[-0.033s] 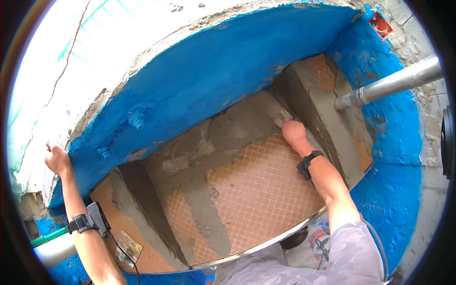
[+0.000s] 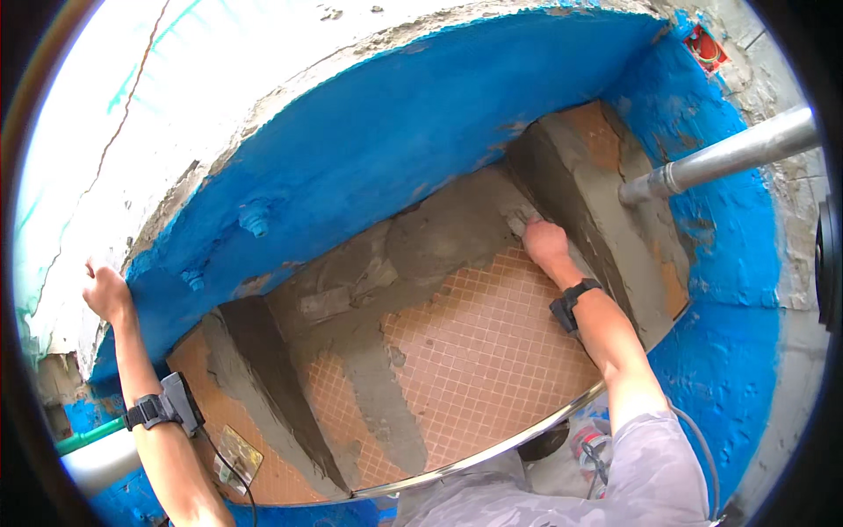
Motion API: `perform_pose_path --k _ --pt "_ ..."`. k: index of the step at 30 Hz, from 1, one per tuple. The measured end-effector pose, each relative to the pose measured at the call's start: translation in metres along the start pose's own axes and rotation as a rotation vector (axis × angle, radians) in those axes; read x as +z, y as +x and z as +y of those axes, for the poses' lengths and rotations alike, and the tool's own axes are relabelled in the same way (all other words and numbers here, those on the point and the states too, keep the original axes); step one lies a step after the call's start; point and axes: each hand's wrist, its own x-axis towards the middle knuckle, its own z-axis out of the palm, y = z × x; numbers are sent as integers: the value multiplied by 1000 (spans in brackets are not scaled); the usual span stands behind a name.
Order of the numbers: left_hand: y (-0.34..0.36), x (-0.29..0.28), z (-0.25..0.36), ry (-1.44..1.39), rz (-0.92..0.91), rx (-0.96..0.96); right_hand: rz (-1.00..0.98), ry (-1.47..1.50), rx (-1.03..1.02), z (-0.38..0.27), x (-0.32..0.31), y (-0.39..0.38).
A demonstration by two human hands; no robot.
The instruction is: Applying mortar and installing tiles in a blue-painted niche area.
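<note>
My right hand point(image 2: 546, 241) is closed round the handle of a trowel point(image 2: 516, 218), whose blade lies against wet grey mortar point(image 2: 439, 224) at the right back corner of the recess. The hand covers most of the handle. Below the mortar runs a panel of small brown tiles point(image 2: 492, 325), partly smeared with grey. Far to the left, my left hand point(image 2: 107, 292) rests with curled fingers at the edge of the white wall point(image 2: 97, 202). Whether those fingers grip anything is hidden.
Two mortar-coated ridges point(image 2: 272, 386) point(image 2: 584, 198) flank the tiled panel. Behind stands a blue-coated wall point(image 2: 378, 123) with pipe stubs point(image 2: 255, 218). A metal pipe point(image 2: 729, 154) juts in at the right. A square plate point(image 2: 237, 458) lies at lower left, near a cable.
My right hand and the trowel have shifted very slightly to the right. My left hand stays at the wall edge.
</note>
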Motion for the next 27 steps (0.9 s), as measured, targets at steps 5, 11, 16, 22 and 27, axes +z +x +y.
perform_pose_path --k 5,11,16,22,27 --pt "1 -1 -3 49 -87 -4 -181 539 266 -38 -16 -7" --pt "-5 1 18 56 -60 -61 -36 624 1 -99 59 -20" --pt "-10 -12 27 118 -19 -106 -277 703 -3 -174 30 -42" --pt "-16 2 48 112 -36 -151 -20 519 -121 -208 59 -62" --pt "-14 -8 39 165 -11 -194 -368 536 -158 -258 3 -89"
